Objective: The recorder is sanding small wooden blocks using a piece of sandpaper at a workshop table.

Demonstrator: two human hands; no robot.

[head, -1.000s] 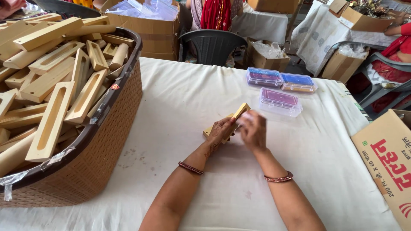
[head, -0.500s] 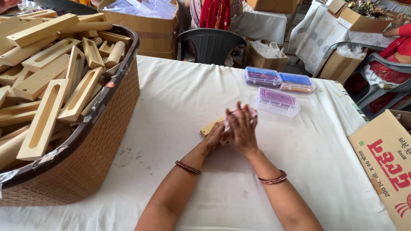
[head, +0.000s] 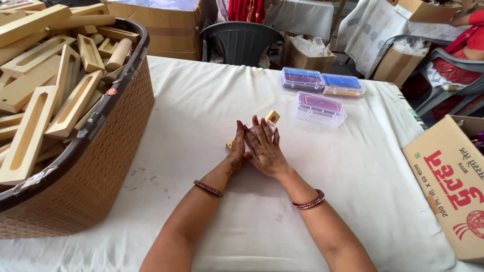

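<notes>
while both hands meet at the middle of the white-clothed table [head: 201, 100], a slim wooden block [head: 272, 117] lies pressed between them, only its far end and a bit of its near end at the left palm showing. left hand [head: 237, 151] stands on edge, fingers straight and together, flat against the left side of the block. right hand [head: 264, 148] lies palm down over the block, fingers spread and pointing far, covering most of it; grip is a flat two-palm clamp on the block, not a curled fist. a thin bangle [head: 208, 189] sits on the left wrist, a beaded one [head: 308, 202] on the right. at far left a brown woven basket [head: 101, 166] with a dark rim holds a heap of slotted wooden blocks [head: 60, 85], well apart from the hands. far right of the hands, three clear plastic boxes [head: 320, 107] with coloured contents rest on the cloth, two side by side and one nearer. at the right edge, a printed cardboard carton [head: 454, 176] overlaps the table. beyond the table stands a dark plastic chair [head: 242, 43], with more cartons and a person in red at far right.
</notes>
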